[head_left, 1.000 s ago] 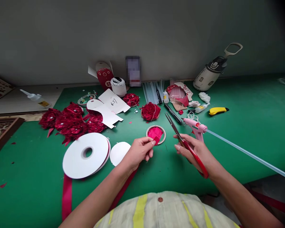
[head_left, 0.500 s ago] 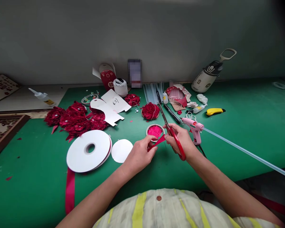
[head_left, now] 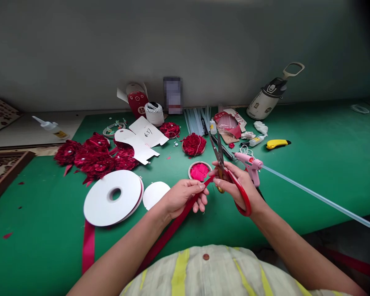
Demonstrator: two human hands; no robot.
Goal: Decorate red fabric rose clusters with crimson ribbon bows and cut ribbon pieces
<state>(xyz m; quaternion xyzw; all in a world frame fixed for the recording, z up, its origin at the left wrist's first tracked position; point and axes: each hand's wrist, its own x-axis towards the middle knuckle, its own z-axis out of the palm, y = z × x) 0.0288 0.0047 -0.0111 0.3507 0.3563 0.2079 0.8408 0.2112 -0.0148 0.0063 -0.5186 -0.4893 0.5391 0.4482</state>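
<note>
A strip of red ribbon point(head_left: 172, 230) runs up from the table's near edge to my left hand point(head_left: 185, 197), which pinches it between thumb and forefinger. My right hand point(head_left: 237, 185) is closed around a pair of red-handled scissors point(head_left: 219, 158) with the blades parted and pointing away from me. Fingertips of the right hand also touch the ribbon's far end. Just beyond the hands sits a round tape ring point(head_left: 189, 172) with pink-red ribbon pieces point(head_left: 199, 172) inside it. A white paper disc point(head_left: 156, 194) lies left of my left hand, beside a white ribbon spool point(head_left: 95, 201).
Red fabric flowers point(head_left: 95, 158) cluster at left, with another flower point(head_left: 193, 145) beyond the ring. White card pieces point(head_left: 148, 133) lie among them. A pink glue gun point(head_left: 249, 164) with a long glue stick point(head_left: 320, 198) rests right of my hand. A yellow cutter point(head_left: 277, 144) and a bottle point(head_left: 263, 100) stand farther right.
The scissor blades have opened. More of the ribbon now shows trailing below my left hand, whose lower fingers have loosened. The whole view has shifted slightly.
</note>
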